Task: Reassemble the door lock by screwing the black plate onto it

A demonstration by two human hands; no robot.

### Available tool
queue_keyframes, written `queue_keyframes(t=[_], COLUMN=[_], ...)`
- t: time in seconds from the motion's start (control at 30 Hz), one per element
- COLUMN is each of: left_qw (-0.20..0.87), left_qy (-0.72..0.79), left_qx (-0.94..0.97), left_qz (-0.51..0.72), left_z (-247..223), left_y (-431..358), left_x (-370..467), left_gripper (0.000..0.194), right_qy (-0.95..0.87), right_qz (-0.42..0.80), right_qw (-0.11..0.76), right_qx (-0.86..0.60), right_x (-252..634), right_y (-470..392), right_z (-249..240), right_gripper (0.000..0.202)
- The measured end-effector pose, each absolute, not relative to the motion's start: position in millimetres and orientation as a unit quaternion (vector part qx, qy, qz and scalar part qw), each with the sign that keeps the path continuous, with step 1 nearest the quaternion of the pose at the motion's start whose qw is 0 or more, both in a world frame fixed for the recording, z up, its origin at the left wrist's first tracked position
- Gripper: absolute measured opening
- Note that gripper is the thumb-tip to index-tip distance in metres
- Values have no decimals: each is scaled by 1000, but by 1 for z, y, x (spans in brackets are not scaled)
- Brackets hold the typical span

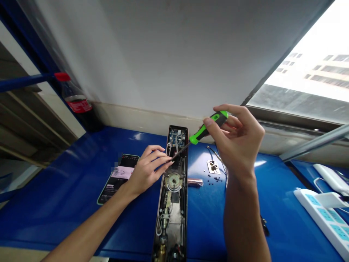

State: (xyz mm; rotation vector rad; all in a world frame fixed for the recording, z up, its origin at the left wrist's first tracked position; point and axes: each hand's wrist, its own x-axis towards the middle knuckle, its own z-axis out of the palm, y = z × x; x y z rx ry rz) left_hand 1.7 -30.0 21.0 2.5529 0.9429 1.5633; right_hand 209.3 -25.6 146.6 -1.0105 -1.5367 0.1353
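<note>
My right hand grips a green-and-black screwdriver by its handle, with the thumb along one side. Its shaft slants down to the left into a long, narrow opened device, which looks like an electronic door lock panel. My left hand has its fingers stretched out, fingertips at the panel's left edge close to the screwdriver's tip; whether they touch the tip I cannot tell. Inside the panel are a blue circuit board at the far end, a round disc, wires and a brass part at the near end.
A phone with its screen lit lies left of the panel. To the right are a small metal plate, several tiny dark screws, a copper-coloured cylinder and a power strip. A cola bottle stands at the back left.
</note>
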Motion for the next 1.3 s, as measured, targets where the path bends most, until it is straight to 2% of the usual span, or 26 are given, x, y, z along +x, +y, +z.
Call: queue_keyframes(t=[0.43, 1.3], left_qw=[12, 18], left_qy=[308, 317], left_qx=[811, 801], left_qz=[497, 508], left_z=[22, 23], left_y=[-34, -34], left_x=[3, 4], left_gripper=[6, 7], right_qy=[-678, -669], right_qz=[90, 98], right_qw=[603, 621], right_qx=[-411, -396], right_x=[205, 200], right_y=[-39, -38], right_z=[155, 153], right_gripper=[25, 24])
